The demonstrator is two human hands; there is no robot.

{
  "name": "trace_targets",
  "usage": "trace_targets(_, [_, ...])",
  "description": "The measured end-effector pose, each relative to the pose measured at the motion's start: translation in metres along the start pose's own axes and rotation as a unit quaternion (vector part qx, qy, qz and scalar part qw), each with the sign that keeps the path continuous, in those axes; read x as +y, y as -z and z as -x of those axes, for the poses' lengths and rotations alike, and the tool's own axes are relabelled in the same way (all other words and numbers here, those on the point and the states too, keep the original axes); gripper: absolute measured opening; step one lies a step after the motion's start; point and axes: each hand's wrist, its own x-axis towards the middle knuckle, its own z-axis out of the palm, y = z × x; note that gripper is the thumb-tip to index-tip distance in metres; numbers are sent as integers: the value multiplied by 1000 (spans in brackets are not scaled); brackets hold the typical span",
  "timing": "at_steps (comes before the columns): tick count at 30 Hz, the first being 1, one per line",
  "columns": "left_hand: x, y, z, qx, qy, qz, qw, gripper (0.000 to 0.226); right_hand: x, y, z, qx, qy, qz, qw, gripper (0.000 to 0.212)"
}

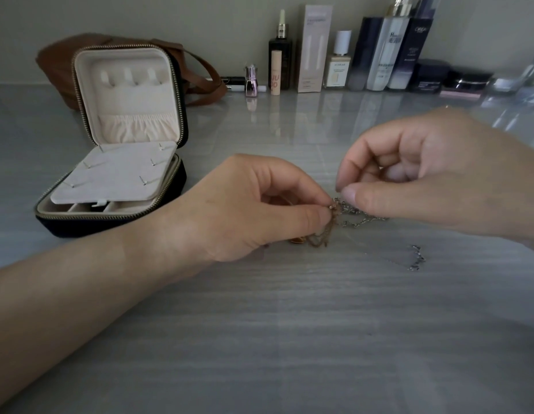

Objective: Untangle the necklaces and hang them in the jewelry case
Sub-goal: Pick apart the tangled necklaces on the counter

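Note:
A tangle of thin necklaces [341, 212] lies at the middle of the grey table. My left hand [253, 210] pinches a gold chain [321, 237] in the knot between thumb and forefinger. My right hand [424, 177] pinches a silver chain [361, 221] just to the right of it. The loose silver end [416, 258] trails on the table to the lower right. The jewelry case [119, 150] stands open at the left, its cream lid upright with three hooks [131, 77] and a gathered pocket. Nothing hangs on the hooks.
A brown leather bag [62, 59] sits behind the case. Several cosmetic bottles and jars [349, 55] line the back wall to the right. A flat earring panel [110, 177] with small studs rests on the case's lower tray.

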Motion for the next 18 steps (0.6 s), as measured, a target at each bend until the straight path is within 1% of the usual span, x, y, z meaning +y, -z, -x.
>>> trace_targets(2, [0,0,0,-2,-1,-4,1000,19,0,1,1,1,6,1,1000,17])
trace_targets(4, [0,0,0,1,-4,-2,1000,21,0,3,2,-5,8,-1,1000,15])
trace_targets(7, [0,0,1,6,-7,0,1000,25,-4,5,3,-46,0,-9,999,16])
trace_targets(10, [1,0,1,12,-7,8,1000,24,-7,3,3,-84,-13,8,996,28])
trace_targets(13, [1,0,0,11,-6,9,1000,23,-6,-2,3,-79,-15,29,996,30])
trace_targets(14, [1,0,0,9,-5,10,1000,23,-5,-4,3,-76,-10,39,996,29])
trace_targets(16, [2,0,0,11,-1,8,1000,22,-4,-6,3,-66,-5,53,996,18])
trace_targets(18, [2,0,0,13,5,3,1000,13,-4,-4,3,-54,0,59,997,10])
